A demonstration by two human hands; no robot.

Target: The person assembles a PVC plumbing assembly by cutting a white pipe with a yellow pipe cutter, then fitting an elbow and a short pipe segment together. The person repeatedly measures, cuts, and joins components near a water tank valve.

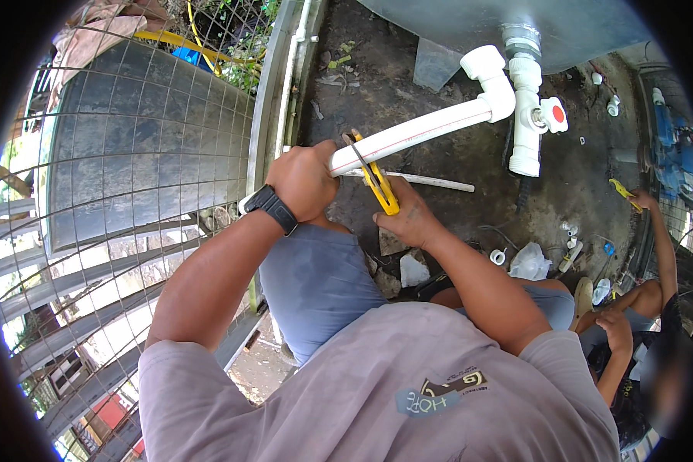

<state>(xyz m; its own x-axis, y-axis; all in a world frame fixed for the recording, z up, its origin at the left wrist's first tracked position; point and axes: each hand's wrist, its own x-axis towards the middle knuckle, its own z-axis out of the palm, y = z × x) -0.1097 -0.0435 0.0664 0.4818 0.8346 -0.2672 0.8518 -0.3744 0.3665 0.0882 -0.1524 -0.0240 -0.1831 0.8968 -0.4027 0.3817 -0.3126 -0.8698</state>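
Observation:
My left hand (304,181), a dark watch on its wrist, is closed round the near end of a white plastic pipe (423,132). The pipe slants up to the right and ends in a white elbow fitting (499,96). In my right hand (412,215) is a yellow-handled hacksaw (380,189). Its thin dark blade lies across the pipe just right of my left hand. How deep the blade sits in the pipe cannot be made out. A thinner white pipe (443,183) shows below, partly hidden behind my right hand and the saw.
Beyond the elbow, a white valve (543,117) with a red-centred knob hangs below a grey tank (470,23). Wire mesh fencing (169,115) runs along my left. At right, a co-worker's hand (644,199) holds a yellow tool. A plastic bag (530,262) and fittings lie on the ground.

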